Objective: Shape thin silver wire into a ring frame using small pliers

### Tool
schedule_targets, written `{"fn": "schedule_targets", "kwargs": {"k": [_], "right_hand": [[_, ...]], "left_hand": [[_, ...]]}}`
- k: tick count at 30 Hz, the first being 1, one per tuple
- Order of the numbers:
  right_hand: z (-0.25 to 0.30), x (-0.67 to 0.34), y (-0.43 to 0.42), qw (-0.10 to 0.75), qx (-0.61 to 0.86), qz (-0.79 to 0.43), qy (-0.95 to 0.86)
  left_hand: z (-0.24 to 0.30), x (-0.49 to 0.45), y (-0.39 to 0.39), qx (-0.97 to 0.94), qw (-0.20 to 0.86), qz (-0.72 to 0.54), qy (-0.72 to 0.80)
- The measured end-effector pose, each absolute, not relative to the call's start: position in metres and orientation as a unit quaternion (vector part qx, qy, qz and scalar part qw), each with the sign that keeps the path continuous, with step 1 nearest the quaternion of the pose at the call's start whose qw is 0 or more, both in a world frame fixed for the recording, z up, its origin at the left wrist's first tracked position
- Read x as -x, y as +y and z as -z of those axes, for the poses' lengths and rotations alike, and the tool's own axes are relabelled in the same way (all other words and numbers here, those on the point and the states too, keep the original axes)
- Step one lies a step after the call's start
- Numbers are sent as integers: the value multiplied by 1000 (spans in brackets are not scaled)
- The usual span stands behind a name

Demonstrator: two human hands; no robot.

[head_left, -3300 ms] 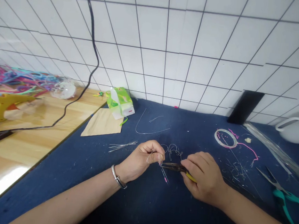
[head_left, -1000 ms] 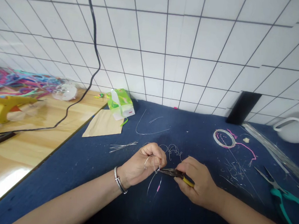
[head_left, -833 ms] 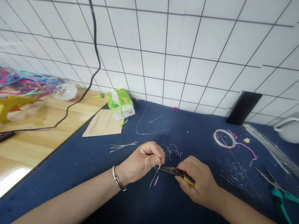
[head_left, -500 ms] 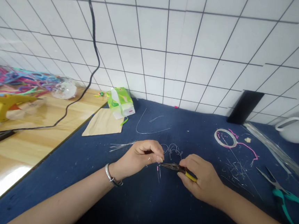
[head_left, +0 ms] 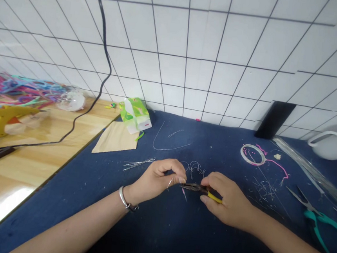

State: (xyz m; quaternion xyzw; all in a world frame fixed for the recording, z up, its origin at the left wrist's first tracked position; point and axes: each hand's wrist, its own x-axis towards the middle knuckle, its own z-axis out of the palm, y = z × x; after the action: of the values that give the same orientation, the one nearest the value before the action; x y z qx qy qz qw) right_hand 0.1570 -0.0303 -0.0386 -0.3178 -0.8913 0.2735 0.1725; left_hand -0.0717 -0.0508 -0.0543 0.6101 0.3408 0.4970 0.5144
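My left hand (head_left: pixel 158 178) is closed in a pinch on a thin silver wire (head_left: pixel 170 181) that carries a small pink bead (head_left: pixel 184 194) below the fingertips. My right hand (head_left: pixel 225 198) grips yellow-handled pliers (head_left: pixel 198 188), whose dark jaws meet the wire right at my left fingertips. Both hands hover just above the dark blue cloth (head_left: pixel 177 229). A few bent wire loops (head_left: pixel 194 168) lie on the cloth just behind the hands.
Loose wires (head_left: pixel 138 164), a long curved wire (head_left: pixel 169 144), a tape ring (head_left: pixel 253 154), pink scraps and teal-handled pliers (head_left: pixel 316 218) lie on the cloth. A brown paper (head_left: pixel 116 139), green tissue pack (head_left: pixel 135 115), yellow glue gun (head_left: pixel 4 118), black cable and white tiled wall stand around.
The wire's hanging ends and pink bead have swung and shortened below my left fingers as the wire turned. The pliers stay at the same spot on the wire.
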Motion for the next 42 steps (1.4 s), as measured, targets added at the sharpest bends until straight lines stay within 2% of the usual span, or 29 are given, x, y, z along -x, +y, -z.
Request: {"fn": "schedule_targets", "kwargs": {"k": [9,18,31,42], "right_hand": [[33,-149,-45,225,278,-318,-878],[40,-143,-68,296,301,-324,-847],[48,-132,-78,336,349,-235,-843],[53,-121,-65,358,380,-125,-843]], "left_hand": [[58,53,-59,-393,676,-580,226],[47,38,-68,-282,730,-594,188],[40,34,-68,-239,734,-607,187],[41,32,-48,-227,681,-662,214]]}}
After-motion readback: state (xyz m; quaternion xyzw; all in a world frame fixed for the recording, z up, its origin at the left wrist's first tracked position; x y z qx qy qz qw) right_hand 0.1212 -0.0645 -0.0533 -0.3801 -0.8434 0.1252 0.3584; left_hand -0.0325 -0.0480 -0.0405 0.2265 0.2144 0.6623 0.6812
